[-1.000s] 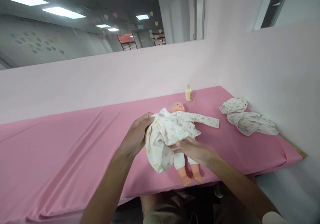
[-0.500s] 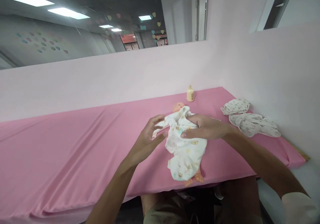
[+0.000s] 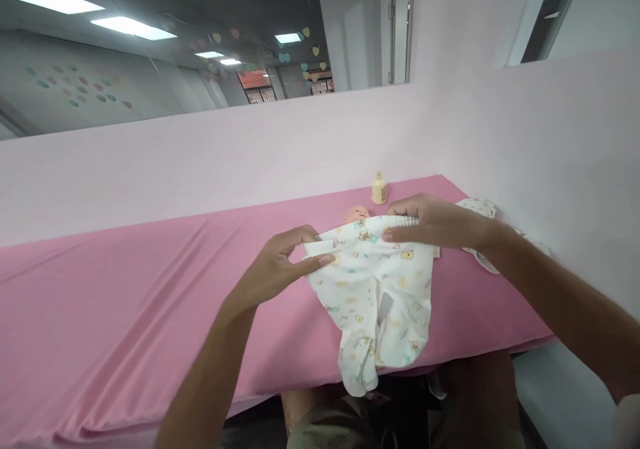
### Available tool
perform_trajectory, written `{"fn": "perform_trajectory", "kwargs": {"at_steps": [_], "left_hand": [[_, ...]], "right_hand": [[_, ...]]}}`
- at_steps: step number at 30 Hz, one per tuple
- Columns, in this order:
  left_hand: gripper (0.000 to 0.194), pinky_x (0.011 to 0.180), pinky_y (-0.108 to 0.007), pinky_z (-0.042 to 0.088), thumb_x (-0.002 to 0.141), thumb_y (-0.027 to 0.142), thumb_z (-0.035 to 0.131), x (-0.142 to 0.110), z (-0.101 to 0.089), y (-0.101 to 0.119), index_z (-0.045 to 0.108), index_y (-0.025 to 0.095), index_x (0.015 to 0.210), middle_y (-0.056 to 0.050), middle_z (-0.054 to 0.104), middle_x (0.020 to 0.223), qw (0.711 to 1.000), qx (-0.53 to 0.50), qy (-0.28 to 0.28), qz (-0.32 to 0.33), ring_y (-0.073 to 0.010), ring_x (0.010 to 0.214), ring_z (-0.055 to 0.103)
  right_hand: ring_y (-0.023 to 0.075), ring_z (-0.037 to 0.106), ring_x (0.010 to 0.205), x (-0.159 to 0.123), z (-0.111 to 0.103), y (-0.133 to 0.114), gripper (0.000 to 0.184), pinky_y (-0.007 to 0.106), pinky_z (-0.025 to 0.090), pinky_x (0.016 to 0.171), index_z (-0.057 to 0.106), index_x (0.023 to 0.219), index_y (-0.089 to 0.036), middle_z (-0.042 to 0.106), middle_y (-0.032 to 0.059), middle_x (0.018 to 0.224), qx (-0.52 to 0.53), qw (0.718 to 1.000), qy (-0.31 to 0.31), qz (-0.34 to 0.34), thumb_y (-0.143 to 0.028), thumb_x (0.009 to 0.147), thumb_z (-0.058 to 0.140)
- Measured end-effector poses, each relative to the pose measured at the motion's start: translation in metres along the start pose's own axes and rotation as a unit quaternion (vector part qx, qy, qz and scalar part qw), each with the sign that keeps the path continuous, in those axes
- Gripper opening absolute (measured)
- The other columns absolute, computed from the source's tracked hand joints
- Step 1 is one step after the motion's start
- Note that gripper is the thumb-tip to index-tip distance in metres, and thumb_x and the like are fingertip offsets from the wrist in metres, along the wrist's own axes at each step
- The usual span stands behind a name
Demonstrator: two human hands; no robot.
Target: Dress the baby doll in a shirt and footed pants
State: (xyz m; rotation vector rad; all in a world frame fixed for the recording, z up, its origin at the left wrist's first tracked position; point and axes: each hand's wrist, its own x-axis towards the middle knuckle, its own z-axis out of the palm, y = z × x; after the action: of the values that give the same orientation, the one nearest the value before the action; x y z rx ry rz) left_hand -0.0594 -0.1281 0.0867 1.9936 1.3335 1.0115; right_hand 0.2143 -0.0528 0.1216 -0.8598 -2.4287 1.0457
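Observation:
Baby pants [image 3: 360,269], white with small printed animals, hang spread between my two hands. My left hand [image 3: 285,262] pinches the left end of the gathered waistband. At the other end, my right hand [image 3: 425,222] has its thumb and fingers closed on the waistband. The two legs drape down toward the table's front edge, the left one reaching over it. Behind the waistband a doll [image 3: 356,214] lies on its back; just the top of its head shows, and the pants hide most of its body.
A pink sheet covers the long table [image 3: 150,302]. A cream pump bottle [image 3: 379,189] stands near the back wall beyond the doll. Crumpled white printed cloths [image 3: 480,207] lie at the right, partly behind my right arm. Walls border the back and right.
The pants were bunched, held by my right hand with my left hand apart and open. Now my left hand grips the waistband too, and the pants are stretched wide and hang open.

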Motion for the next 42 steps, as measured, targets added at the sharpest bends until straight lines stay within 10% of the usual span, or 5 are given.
{"fn": "perform_trajectory", "kwargs": {"at_steps": [6,11,16,36,42], "left_hand": [[0.031,0.069,-0.024,0.047,0.088,0.048,0.052,0.014,-0.026,0.029,0.065,0.02,0.084,-0.003,0.066,0.086,0.984,0.172,-0.043,0.018,-0.0146,0.078,0.06],[0.037,0.067,-0.023,0.044,0.089,0.049,0.048,0.037,-0.019,0.049,0.063,0.018,0.076,-0.002,0.064,0.079,0.972,0.226,-0.038,0.057,-0.0128,0.073,0.057],[0.037,0.059,-0.022,0.037,0.087,0.048,0.051,0.057,-0.003,0.062,0.059,0.017,0.07,0.0,0.057,0.069,0.964,0.247,-0.052,0.086,-0.011,0.064,0.048],[0.03,0.067,-0.025,0.04,0.087,0.046,0.05,0.063,0.016,0.029,0.059,0.019,0.081,-0.001,0.059,0.082,0.98,0.176,-0.077,0.049,-0.0135,0.074,0.049],[0.023,0.071,-0.03,0.04,0.088,0.042,0.051,0.041,0.056,0.023,0.055,0.019,0.087,-0.004,0.057,0.089,0.958,0.247,0.143,0.001,-0.018,0.084,0.052]], "right_hand": [[0.0105,0.04,0.056,0.002,-0.023,0.015,0.039,0.026,0.028,0.053,0.053,0.063,-0.019,0.045,-0.0016,0.063,-0.076,0.994,0.044,0.06,-0.055,0.075,0.065],[0.0223,0.055,0.089,0.001,-0.01,0.006,0.036,0.034,0.042,0.075,0.064,0.1,-0.023,0.061,0.0064,0.098,-0.117,0.98,0.155,-0.036,-0.05,0.076,0.061],[0.0209,0.055,0.095,0.008,0.019,-0.012,0.03,0.034,0.042,0.08,0.063,0.1,-0.021,0.062,0.0059,0.102,-0.064,0.984,0.106,-0.129,-0.041,0.078,0.061],[0.0104,0.048,0.067,0.027,0.044,0.019,0.017,0.026,0.037,0.06,0.058,0.079,-0.017,0.053,-0.0016,0.076,0.157,0.986,0.047,-0.029,-0.032,0.073,0.065],[0.0068,0.041,0.053,0.032,0.062,0.033,0.024,0.022,0.031,0.05,0.051,0.069,-0.017,0.046,-0.0052,0.061,0.376,0.919,0.077,0.088,-0.031,0.07,0.07]]}}
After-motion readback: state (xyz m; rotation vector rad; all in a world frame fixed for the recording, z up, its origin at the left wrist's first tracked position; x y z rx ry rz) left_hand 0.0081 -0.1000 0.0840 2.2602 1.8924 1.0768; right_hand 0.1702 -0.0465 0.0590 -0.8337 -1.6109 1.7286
